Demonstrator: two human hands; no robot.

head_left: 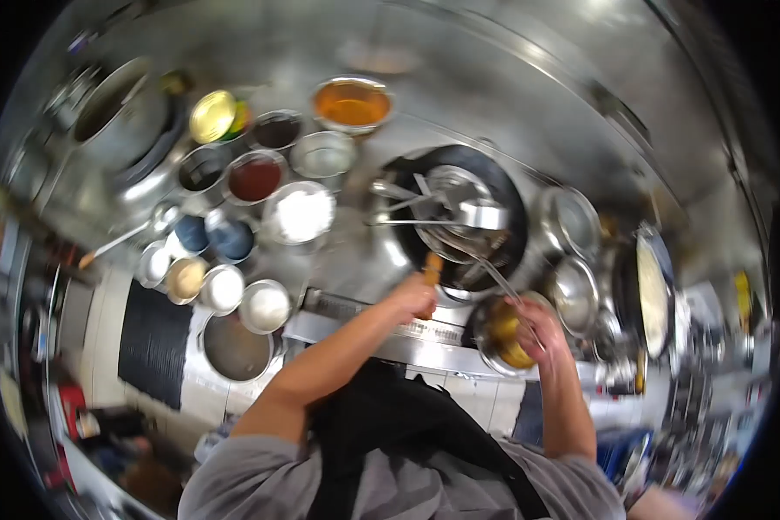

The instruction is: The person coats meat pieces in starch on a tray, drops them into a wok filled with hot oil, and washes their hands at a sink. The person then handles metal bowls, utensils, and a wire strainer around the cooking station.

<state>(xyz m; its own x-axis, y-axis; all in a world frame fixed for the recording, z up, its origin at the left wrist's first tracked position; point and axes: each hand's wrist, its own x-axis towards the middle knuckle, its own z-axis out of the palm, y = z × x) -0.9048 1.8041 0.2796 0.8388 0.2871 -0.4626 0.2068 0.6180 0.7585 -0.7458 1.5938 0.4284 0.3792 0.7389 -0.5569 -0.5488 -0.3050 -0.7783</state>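
My left hand (414,299) is closed around a wooden handle (432,267) at the near edge of a black wok (513,195). What the handle belongs to is blurred. My right hand (539,331) grips a long metal utensil (498,279) that slants into the wok; its far end is lost among the metalware there. Inside the wok lie a round metal basket or bowl and a metal ladle (484,216), its handle pointing left. Below and beside my right hand stands a metal bowl (497,345) with yellowish contents.
Left of the wok stand several seasoning containers, among them a bowl of white powder (300,213) and a dark red sauce (256,178). An orange liquid (353,104) fills a bowl behind. Metal bowls (572,295) sit at right; a large pot (121,113) stands far left.
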